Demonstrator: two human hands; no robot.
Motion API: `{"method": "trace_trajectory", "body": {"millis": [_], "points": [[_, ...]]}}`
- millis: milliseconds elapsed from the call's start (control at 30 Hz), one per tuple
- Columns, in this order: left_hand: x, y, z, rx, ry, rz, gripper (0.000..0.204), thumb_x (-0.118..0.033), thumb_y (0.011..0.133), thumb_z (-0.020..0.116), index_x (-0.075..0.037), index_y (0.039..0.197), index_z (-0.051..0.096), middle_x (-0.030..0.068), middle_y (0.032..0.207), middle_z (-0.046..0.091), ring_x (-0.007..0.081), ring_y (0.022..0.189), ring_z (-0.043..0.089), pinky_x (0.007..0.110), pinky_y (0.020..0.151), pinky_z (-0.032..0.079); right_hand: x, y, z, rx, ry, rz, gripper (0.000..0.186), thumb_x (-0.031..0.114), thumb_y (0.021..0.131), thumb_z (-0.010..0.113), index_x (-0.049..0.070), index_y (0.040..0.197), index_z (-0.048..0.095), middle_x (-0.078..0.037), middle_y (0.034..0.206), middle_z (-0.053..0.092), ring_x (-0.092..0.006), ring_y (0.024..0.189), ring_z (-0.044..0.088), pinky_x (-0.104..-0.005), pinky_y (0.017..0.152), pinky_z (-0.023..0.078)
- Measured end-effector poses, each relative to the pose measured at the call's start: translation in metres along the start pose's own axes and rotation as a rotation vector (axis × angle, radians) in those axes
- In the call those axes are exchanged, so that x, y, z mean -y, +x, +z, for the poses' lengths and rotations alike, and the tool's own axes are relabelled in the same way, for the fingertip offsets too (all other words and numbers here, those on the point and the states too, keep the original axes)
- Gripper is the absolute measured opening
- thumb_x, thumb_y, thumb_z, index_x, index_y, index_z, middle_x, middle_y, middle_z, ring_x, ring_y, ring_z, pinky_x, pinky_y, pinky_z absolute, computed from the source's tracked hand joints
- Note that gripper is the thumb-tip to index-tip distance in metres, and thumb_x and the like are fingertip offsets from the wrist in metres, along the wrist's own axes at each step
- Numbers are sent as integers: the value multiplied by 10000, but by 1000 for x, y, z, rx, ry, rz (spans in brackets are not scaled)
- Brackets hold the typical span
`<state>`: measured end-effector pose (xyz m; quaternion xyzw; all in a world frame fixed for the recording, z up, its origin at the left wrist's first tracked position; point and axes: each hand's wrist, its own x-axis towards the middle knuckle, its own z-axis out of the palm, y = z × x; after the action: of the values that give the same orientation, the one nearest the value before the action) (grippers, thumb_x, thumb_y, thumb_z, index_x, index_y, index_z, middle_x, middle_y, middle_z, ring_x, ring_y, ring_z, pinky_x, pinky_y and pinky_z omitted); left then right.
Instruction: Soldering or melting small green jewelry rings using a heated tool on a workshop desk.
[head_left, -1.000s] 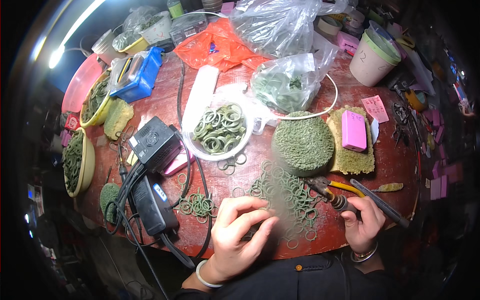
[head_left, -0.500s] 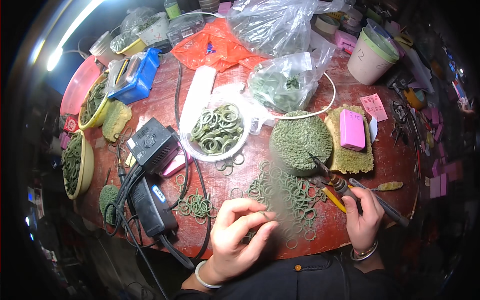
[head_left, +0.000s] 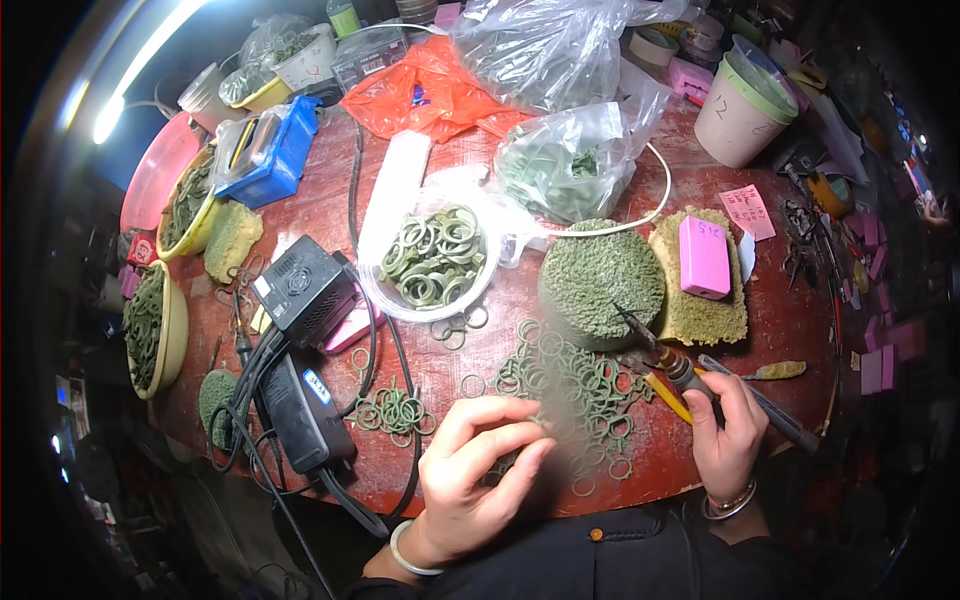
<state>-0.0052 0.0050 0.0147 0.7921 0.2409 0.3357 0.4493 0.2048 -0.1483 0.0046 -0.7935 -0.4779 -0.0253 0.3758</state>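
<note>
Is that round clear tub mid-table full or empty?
Not empty: green rings lie heaped inside the tub; exact depth unclear.

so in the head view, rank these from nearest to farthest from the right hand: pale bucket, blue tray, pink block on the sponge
1. Pink block on the sponge, beyond the right hand.
2. Pale bucket, farther back on the right.
3. Blue tray, across on the left.
</note>
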Motion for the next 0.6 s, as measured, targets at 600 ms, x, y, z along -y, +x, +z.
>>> {"method": "trace_trajectory", "body": {"millis": [600], "points": [[3, -1, -1, -24, 43, 8, 164, 11, 787, 803, -2, 926, 716, 119, 1022, 646, 230, 945, 640, 331, 835, 526, 3, -2, -9, 54, 41, -199, 332, 322, 938, 721, 1, 1001, 662, -100, 750, 636, -265, 607, 636, -351, 537, 489]]}}
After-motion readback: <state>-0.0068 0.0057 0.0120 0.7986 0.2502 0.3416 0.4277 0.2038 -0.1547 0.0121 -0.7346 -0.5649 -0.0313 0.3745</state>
